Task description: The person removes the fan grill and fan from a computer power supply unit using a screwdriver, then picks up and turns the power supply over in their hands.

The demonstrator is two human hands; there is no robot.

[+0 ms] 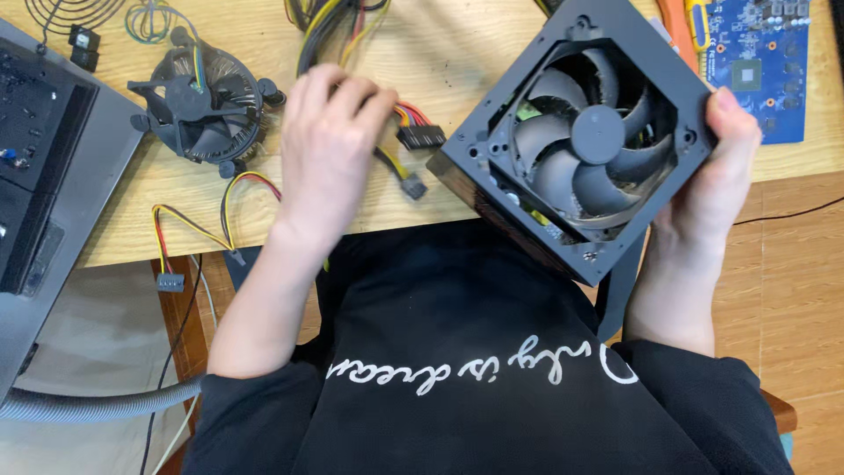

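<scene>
The right hand [703,189] grips the black power supply unit [576,141] by its far edge, holding it over the wooden desk's [440,53] near edge, rotated diamond-wise with its fan facing up. The left hand [327,145] closes loosely over the unit's bundled cables [338,26], near the black connectors [420,136]; a loose cooler fan [204,101] lies further left

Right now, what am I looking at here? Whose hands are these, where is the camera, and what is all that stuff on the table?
The single picture comes from a camera worn on a person's head, looking down, so both hands are that person's own. The right hand holds a black box-shaped computer power supply, tilted, with its round fan facing up. The left hand is curled around the box's bundle of coloured cables above the wooden table. On the table also lie a round cooler fan, a blue circuit board at top right, and black cable plugs. A grey computer case sits at left.
</scene>
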